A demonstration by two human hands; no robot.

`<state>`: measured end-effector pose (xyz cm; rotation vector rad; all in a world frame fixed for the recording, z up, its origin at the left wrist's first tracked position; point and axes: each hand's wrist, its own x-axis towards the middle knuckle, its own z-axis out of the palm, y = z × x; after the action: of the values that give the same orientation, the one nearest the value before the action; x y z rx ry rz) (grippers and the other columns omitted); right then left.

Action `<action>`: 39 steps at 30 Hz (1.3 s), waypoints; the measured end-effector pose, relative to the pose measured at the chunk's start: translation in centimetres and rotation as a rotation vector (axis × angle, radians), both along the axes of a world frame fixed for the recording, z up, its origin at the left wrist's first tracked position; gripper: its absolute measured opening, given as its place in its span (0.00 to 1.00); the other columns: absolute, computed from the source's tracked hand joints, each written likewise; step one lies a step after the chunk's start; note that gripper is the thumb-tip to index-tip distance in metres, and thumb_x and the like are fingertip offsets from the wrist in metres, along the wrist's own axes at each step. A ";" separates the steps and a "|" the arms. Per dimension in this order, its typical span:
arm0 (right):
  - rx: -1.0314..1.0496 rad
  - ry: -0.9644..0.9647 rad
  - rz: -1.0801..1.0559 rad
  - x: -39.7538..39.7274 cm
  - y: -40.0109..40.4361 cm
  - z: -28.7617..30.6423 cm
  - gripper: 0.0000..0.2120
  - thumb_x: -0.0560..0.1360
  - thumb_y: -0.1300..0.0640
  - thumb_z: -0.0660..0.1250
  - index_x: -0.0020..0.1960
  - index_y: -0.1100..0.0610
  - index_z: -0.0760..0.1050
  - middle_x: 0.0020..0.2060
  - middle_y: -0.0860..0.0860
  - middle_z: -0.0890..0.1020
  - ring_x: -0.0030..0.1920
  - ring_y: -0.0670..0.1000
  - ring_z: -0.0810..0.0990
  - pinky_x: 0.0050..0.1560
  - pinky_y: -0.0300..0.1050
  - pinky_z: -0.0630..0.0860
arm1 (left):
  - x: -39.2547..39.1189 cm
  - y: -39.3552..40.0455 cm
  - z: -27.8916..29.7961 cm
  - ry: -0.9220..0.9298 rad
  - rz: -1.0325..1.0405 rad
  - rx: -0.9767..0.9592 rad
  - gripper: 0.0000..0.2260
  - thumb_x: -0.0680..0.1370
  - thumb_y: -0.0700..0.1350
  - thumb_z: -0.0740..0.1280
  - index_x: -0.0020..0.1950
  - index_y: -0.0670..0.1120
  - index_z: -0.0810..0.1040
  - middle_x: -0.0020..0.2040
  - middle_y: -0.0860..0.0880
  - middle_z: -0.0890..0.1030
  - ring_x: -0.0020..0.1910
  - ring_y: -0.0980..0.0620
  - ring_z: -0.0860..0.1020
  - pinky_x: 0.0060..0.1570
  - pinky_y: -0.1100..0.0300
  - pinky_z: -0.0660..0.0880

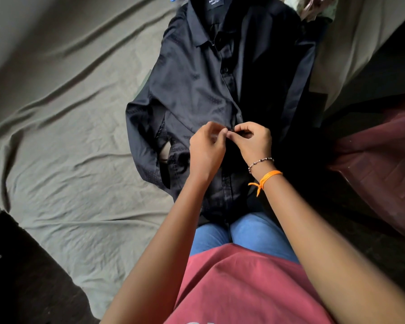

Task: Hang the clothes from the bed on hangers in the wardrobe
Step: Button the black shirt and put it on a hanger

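Observation:
A black button-up shirt (204,90) lies flat on the bed, collar at the far end, hem draped toward my knees. My left hand (206,148) and my right hand (253,141) meet over its front placket, about halfway down. Both pinch the placket fabric at a button between fingertips and thumb. The upper buttons look fastened. A white label shows inside the collar. No hanger or wardrobe is in view.
A wrinkled grey-green bedsheet (63,113) covers the bed to the left. More crumpled clothes (313,8) lie beyond the shirt's collar at top right. A dark red patterned surface (384,164) sits at the right. Dark floor shows at bottom left.

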<state>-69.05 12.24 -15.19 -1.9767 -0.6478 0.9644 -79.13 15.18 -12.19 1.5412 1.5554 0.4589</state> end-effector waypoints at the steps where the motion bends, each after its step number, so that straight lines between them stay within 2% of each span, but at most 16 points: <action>1: 0.019 -0.010 0.011 0.1 -0.1 0.1 0.07 0.66 0.62 0.76 0.41 0.62 0.80 0.32 0.43 0.77 0.33 0.39 0.75 0.38 0.28 0.72 | 0.3 0.2 -0.1 0.001 0.002 -0.061 0.04 0.76 0.43 0.66 0.42 0.47 0.79 0.39 0.53 0.81 0.42 0.55 0.80 0.44 0.64 0.74; 5: 0.045 -0.043 0.094 0.8 -0.4 0.3 0.07 0.67 0.66 0.74 0.44 0.63 0.81 0.37 0.49 0.80 0.33 0.36 0.76 0.38 0.27 0.72 | 0.5 0.5 -0.5 -0.064 0.043 -0.202 0.02 0.74 0.43 0.71 0.42 0.46 0.82 0.36 0.51 0.82 0.41 0.53 0.82 0.44 0.64 0.76; 10: 0.038 0.013 0.253 1.6 -0.7 0.6 0.11 0.67 0.66 0.74 0.50 0.60 0.82 0.43 0.47 0.80 0.44 0.43 0.79 0.48 0.33 0.76 | 0.5 0.3 -0.6 -0.092 0.126 -0.220 0.04 0.72 0.44 0.72 0.40 0.45 0.83 0.32 0.51 0.81 0.34 0.57 0.79 0.39 0.65 0.74; 12: 0.046 0.023 0.263 1.9 -1.0 0.9 0.09 0.70 0.66 0.71 0.50 0.59 0.82 0.44 0.47 0.81 0.46 0.44 0.80 0.50 0.33 0.76 | 0.5 0.3 -0.5 -0.112 0.147 -0.244 0.04 0.73 0.44 0.72 0.39 0.45 0.82 0.31 0.52 0.80 0.33 0.58 0.77 0.37 0.66 0.74; 14: 0.069 0.019 0.204 2.3 -1.2 1.1 0.09 0.71 0.67 0.68 0.47 0.57 0.81 0.43 0.48 0.82 0.45 0.45 0.79 0.48 0.31 0.75 | 0.4 0.4 -0.4 -0.058 0.103 -0.217 0.04 0.74 0.43 0.71 0.39 0.45 0.81 0.31 0.52 0.79 0.33 0.58 0.77 0.37 0.69 0.73; 16: 0.056 0.052 0.103 2.6 -1.3 1.3 0.09 0.70 0.68 0.70 0.47 0.56 0.77 0.40 0.48 0.80 0.41 0.44 0.79 0.43 0.29 0.74 | 0.3 0.4 -0.3 0.004 0.045 -0.170 0.04 0.74 0.43 0.70 0.40 0.45 0.81 0.32 0.53 0.79 0.33 0.59 0.76 0.37 0.70 0.71; 19: 0.031 0.088 0.000 2.6 -1.6 1.4 0.14 0.67 0.66 0.74 0.46 0.56 0.71 0.36 0.48 0.79 0.32 0.39 0.78 0.39 0.33 0.76 | 0.5 0.3 0.2 0.054 -0.019 -0.110 0.04 0.75 0.42 0.69 0.42 0.43 0.83 0.34 0.51 0.80 0.35 0.57 0.78 0.40 0.66 0.74; 22: 0.056 0.098 -0.018 2.6 -1.8 1.5 0.16 0.67 0.67 0.73 0.40 0.52 0.68 0.35 0.48 0.78 0.32 0.39 0.78 0.41 0.36 0.77 | 0.7 0.2 0.6 0.103 -0.070 -0.052 0.05 0.75 0.42 0.68 0.44 0.43 0.83 0.37 0.50 0.82 0.40 0.52 0.80 0.43 0.60 0.76; 26: 0.119 -0.010 0.002 2.2 -1.6 1.7 0.20 0.66 0.68 0.72 0.39 0.49 0.65 0.35 0.45 0.75 0.33 0.38 0.77 0.43 0.38 0.77 | 1.1 -0.1 1.3 0.279 -0.160 0.054 0.06 0.76 0.45 0.67 0.46 0.46 0.82 0.43 0.48 0.84 0.45 0.47 0.80 0.39 0.60 0.69; 28: 0.148 -0.048 0.033 1.9 -1.5 2.0 0.20 0.66 0.69 0.72 0.39 0.48 0.66 0.35 0.45 0.76 0.34 0.39 0.77 0.42 0.36 0.77 | 1.3 0.0 1.5 0.323 -0.168 0.069 0.06 0.75 0.46 0.67 0.47 0.47 0.83 0.45 0.48 0.84 0.46 0.46 0.80 0.39 0.60 0.69; 31: 0.162 -0.060 0.064 1.7 -1.6 2.1 0.17 0.66 0.68 0.73 0.40 0.52 0.68 0.35 0.45 0.77 0.34 0.37 0.77 0.41 0.33 0.77 | 1.2 0.2 1.4 0.221 -0.107 0.016 0.05 0.74 0.45 0.69 0.46 0.46 0.83 0.43 0.49 0.85 0.45 0.49 0.81 0.43 0.57 0.76; 36: 0.145 -0.022 0.061 1.9 -1.6 2.1 0.16 0.66 0.68 0.74 0.43 0.55 0.69 0.35 0.45 0.78 0.34 0.35 0.78 0.41 0.31 0.77 | 1.0 0.5 0.7 0.109 -0.089 -0.100 0.04 0.75 0.42 0.69 0.43 0.44 0.83 0.34 0.53 0.81 0.41 0.53 0.81 0.46 0.60 0.75; 39: 0.137 0.021 0.052 1.9 -1.7 2.3 0.15 0.67 0.68 0.73 0.44 0.56 0.70 0.36 0.46 0.78 0.33 0.35 0.79 0.40 0.31 0.77 | 0.7 0.7 0.3 0.059 -0.112 -0.129 0.03 0.75 0.41 0.69 0.43 0.44 0.82 0.33 0.53 0.80 0.39 0.54 0.80 0.48 0.58 0.75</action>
<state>-67.14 10.50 -12.93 -1.8350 -0.7377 0.9455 -78.38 15.90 -11.91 1.5445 1.5042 0.2470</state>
